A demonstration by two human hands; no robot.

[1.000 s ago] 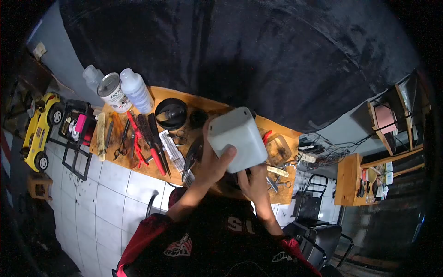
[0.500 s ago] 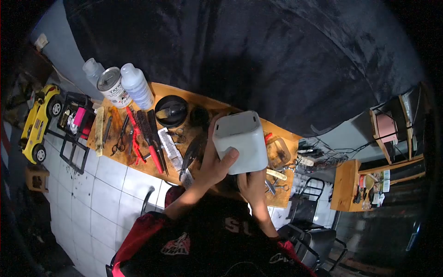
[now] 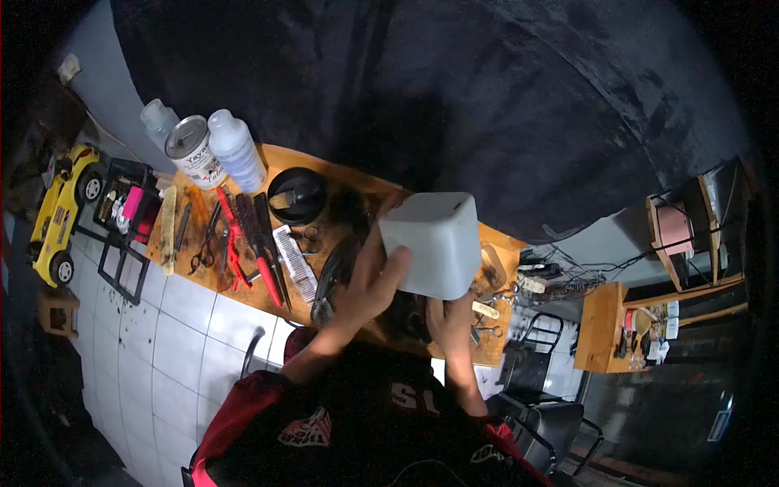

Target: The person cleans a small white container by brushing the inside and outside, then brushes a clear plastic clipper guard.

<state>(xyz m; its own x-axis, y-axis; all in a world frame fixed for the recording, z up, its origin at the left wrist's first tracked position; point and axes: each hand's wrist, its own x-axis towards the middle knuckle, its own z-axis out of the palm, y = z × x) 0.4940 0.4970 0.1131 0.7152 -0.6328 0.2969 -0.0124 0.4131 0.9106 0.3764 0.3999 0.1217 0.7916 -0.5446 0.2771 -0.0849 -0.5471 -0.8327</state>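
Note:
A white, rounded plastic box [image 3: 438, 252] with small dark slots on its top end is up in front of me, over the table. My left hand [image 3: 375, 284] grips its left side, thumb across the near face. At the box's lower edge is my right hand [image 3: 450, 326], its fingers bent and partly hidden under the box. Beneath the hands lies a dark, blurred item [image 3: 410, 316] I cannot make out. Just left of my left hand are a black curved tool [image 3: 334, 272] and a white comb [image 3: 295, 264].
The wooden table [image 3: 284, 154] also bears a black bowl [image 3: 298, 196] with a brush, a round brush [image 3: 247, 217], red-handled tools, scissors [image 3: 203, 258], a can [image 3: 195, 154] and bottles [image 3: 235, 150]. A black chair [image 3: 544, 422] stands at right; a yellow toy car [image 3: 65, 215] at left.
The white box has turned and shifted slightly right, its slotted end showing less. My left hand has moved with it, and the whole view has shifted a little.

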